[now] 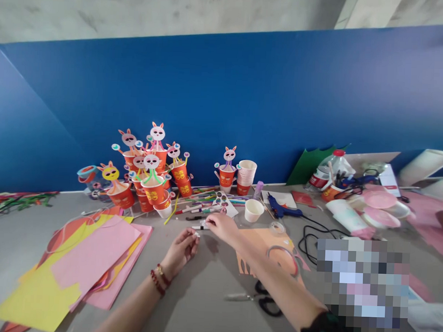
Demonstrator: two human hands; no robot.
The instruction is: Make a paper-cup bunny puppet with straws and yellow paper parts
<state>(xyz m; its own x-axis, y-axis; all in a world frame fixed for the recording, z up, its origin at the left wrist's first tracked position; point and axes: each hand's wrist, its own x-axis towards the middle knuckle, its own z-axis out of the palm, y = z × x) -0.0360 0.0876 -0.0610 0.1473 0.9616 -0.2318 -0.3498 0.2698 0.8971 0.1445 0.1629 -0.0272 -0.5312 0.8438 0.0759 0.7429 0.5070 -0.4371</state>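
My left hand, with red bead bracelets at the wrist, is closed in a pinch on a small white piece. Just right of it and slightly farther off, my right hand has its fingers pressed together over the table; what lies between them is too small to make out. A marker lies on the table between the two hands. Beyond my right hand is a white card with round holes. Orange paper lies partly under my right forearm, with black-handled scissors nearer to me.
Red paper cups with rabbit figures stand at the back left, near stacked cups. A white cup and blue glue gun with a black cord lie right. Coloured paper sheets cover the left side. A blue panel stands behind.
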